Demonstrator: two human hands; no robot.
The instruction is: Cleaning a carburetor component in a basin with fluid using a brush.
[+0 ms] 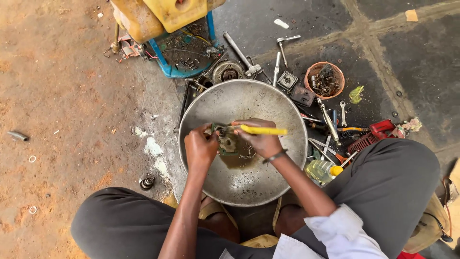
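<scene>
Grey trousers point(393, 177), rolled white shirt sleeve point(338, 230), thin metal bangle point(274, 156) on right wrist.

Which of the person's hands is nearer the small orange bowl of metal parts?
Right. The right hand lies below-left of the orange bowl; the left hand is farther left across the basin.

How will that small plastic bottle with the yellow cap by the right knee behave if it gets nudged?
The plastic bottle lies on its side, so it would probably roll rather than tip. It looks partly filled with pale liquid, likely light and a bit squashy. Oily grime around the metal basin suggests it may be slippery.
</scene>
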